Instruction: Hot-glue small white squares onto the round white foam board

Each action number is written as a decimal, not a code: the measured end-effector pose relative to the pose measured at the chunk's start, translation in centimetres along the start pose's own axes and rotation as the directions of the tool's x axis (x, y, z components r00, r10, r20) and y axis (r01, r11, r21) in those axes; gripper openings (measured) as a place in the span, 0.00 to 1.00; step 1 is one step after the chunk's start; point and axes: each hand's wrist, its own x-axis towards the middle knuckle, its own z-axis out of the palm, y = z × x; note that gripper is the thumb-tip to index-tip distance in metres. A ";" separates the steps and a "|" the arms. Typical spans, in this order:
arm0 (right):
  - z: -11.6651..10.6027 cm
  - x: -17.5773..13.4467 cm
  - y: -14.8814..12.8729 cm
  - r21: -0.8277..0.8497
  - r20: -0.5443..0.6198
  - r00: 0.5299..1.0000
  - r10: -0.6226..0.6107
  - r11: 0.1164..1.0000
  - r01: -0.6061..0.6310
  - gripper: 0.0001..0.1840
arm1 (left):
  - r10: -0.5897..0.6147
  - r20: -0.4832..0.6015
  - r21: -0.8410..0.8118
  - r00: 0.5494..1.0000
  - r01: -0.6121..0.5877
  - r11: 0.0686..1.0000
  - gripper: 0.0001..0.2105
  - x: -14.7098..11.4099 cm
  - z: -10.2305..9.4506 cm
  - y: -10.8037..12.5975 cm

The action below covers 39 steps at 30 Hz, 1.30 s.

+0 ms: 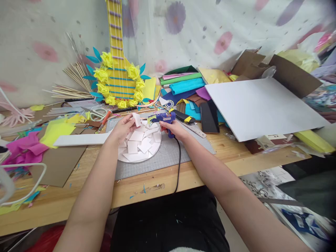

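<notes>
One white paper piece (137, 119) sits pinched in my left grip (123, 128) over a paper-covered disc (156, 137) on the grey mat (149, 168) topping the wooden bench (228, 152), my right grip (173, 128) is wrapped round a blue glue gun (163, 118), and rightward lie a dark phone (209, 118) and white board (262, 105) before a flowered sheet (199, 42).

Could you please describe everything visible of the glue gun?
The glue gun is blue, apparently plastic, with a pale label and yellowish patches near its front. The right hand grips its handle, holding it nearly level, front end toward the white piece in the left hand. A black cord hangs from the handle.
</notes>
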 end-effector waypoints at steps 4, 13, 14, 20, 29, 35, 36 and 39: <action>0.1 0.2 0.6 -0.114 0.067 0.997 -0.021 0.993 0.029 0.27 | -0.011 -0.007 -0.084 1.000 0.010 0.996 0.12 0.2 0.0 -0.8; 0.5 0.0 0.4 -0.190 0.109 0.993 -0.045 0.980 0.065 0.26 | 0.018 0.025 -0.135 1.000 -0.015 0.991 0.13 0.3 -0.3 -1.3; 0.5 0.0 0.4 -0.193 0.113 0.993 -0.045 0.979 0.067 0.26 | 0.019 0.031 -0.134 0.999 -0.015 0.991 0.13 0.3 -0.3 -1.3; 0.6 0.0 0.4 -0.198 0.048 0.996 -0.074 0.977 0.082 0.27 | 0.023 0.050 -0.135 0.998 -0.016 0.991 0.12 0.1 -0.3 -1.3; 0.3 0.5 0.8 -0.177 -0.119 0.991 -0.068 0.983 0.046 0.27 | -0.004 0.086 -0.116 0.996 0.014 0.993 0.14 0.0 -0.2 -1.3; 0.3 0.5 0.5 -0.168 -0.119 0.990 -0.079 0.984 0.058 0.28 | -0.017 0.082 -0.100 0.996 0.026 0.995 0.15 -0.2 0.1 -1.2; 0.4 0.4 0.4 -0.165 -0.110 0.991 -0.080 0.984 0.061 0.28 | -0.024 0.078 -0.093 0.997 0.032 0.995 0.15 -0.3 0.1 -1.2; 0.6 0.2 0.2 -0.152 -0.086 0.992 -0.090 0.985 0.076 0.28 | -0.038 0.068 -0.072 0.997 0.043 0.996 0.16 -0.4 0.3 -1.2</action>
